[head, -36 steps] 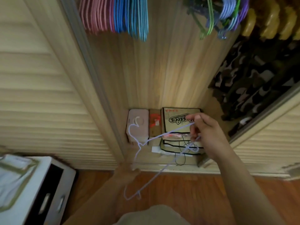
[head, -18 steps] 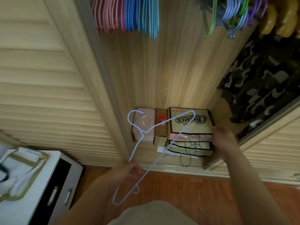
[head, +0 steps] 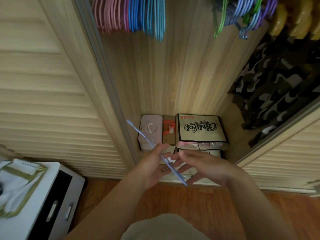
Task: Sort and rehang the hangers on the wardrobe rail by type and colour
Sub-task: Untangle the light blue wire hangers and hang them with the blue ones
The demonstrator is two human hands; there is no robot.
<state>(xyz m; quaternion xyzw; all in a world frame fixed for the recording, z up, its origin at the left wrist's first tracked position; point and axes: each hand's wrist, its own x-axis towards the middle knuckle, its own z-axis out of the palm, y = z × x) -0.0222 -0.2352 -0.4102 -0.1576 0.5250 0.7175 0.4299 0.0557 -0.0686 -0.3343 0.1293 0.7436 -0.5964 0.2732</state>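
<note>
Hanger (head: 156, 152), a thin pale-blue wire one, is showing almost edge-on, so it is looking like one slanted line. Its long axis is running from upper left, in front of the pink box (head: 150, 130), down to lower right, near the edge of the wooden floor (head: 199, 205). Which end carries the hook I cannot tell.

It is passing between the two hands, in front of the open wardrobe. The left hand (head: 154, 166) is reaching forward with the palm turned to the right, its fingers stretched along the wire and touching it. The right hand (head: 202, 166) is coming from the right, its fingers relaxed and spread just under the wire; whether they are really gripping it I cannot tell.

Pink hangers (head: 109, 14) and blue hangers (head: 149, 16) are hanging in groups above, with mixed-colour hangers (head: 242, 16) further right.
</note>
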